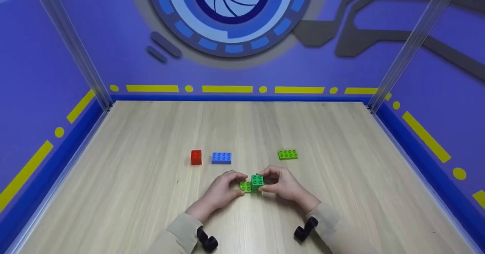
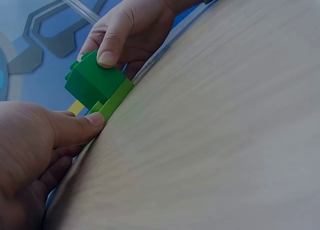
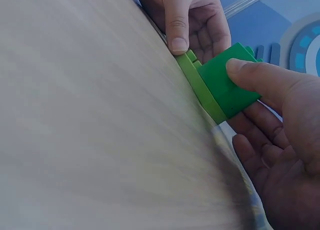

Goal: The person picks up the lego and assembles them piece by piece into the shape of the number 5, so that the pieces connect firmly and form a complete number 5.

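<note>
A lime green flat toy brick (image 1: 245, 186) lies on the table, and a taller dark green brick (image 1: 257, 182) sits over its right half. My left hand (image 1: 224, 190) pinches the flat brick's left end between thumb and fingers. On the other side, my right hand (image 1: 284, 184) grips the dark green brick (image 3: 230, 80) with the thumb on its near side. In the left wrist view the dark green brick (image 2: 95, 79) rests against the flat brick (image 2: 116, 98); whether the studs are fully pressed in, I cannot tell.
Behind my hands lie a red brick (image 1: 196, 157), a blue flat brick (image 1: 221, 158) and another lime green flat brick (image 1: 288, 154). Purple walls (image 1: 242, 76) enclose the wooden table (image 1: 151, 140) at the back and both sides.
</note>
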### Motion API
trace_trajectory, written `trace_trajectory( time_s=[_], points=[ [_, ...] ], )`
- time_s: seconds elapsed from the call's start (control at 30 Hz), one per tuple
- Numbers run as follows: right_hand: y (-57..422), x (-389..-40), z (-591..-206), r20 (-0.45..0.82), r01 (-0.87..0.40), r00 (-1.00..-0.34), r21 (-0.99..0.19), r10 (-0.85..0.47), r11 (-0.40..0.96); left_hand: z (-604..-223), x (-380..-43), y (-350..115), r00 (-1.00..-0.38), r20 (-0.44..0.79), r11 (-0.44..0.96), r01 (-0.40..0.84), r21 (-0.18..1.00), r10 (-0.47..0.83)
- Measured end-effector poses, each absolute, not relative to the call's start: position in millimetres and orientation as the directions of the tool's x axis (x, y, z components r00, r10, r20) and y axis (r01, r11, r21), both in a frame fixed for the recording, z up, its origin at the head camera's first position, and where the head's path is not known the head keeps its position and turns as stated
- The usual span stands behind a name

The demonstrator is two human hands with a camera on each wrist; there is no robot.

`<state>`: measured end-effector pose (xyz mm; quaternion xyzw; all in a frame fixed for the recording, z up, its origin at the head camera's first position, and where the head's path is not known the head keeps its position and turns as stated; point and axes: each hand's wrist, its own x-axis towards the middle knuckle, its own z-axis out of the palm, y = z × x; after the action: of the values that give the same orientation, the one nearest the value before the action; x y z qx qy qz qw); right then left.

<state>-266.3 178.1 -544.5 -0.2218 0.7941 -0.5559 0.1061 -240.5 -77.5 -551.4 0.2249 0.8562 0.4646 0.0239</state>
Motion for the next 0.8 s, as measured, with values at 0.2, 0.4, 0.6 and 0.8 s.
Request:
trace_trajectory(
  time_s=[0.2,0.4,0.6,0.8],
  points=[
    [179.1,-265.8,-550.1,0.064,-0.2,-0.88,-0.949,-0.47,0.245,-551.8,-239.8,-76.6,-0.898,0.184,0.474,0.374,0.797,0.4],
    [179.2,-266.7,-553.2,0.062,-0.189,-0.885,-0.953,-0.462,0.235,-550.6,-238.8,-74.9,-0.896,0.222,0.485,0.4,0.778,0.384],
    [178.5,-268.4,-552.1,0.048,-0.177,-0.891,-0.953,-0.452,0.247,-549.6,-239.6,-75.2,-0.9,0.213,0.485,0.39,0.783,0.379],
    [176.4,-269.0,-550.7,0.023,-0.163,-0.892,-0.948,-0.452,0.274,-550.0,-240.0,-76.6,-0.901,0.207,0.48,0.384,0.789,0.381]
  ],
)
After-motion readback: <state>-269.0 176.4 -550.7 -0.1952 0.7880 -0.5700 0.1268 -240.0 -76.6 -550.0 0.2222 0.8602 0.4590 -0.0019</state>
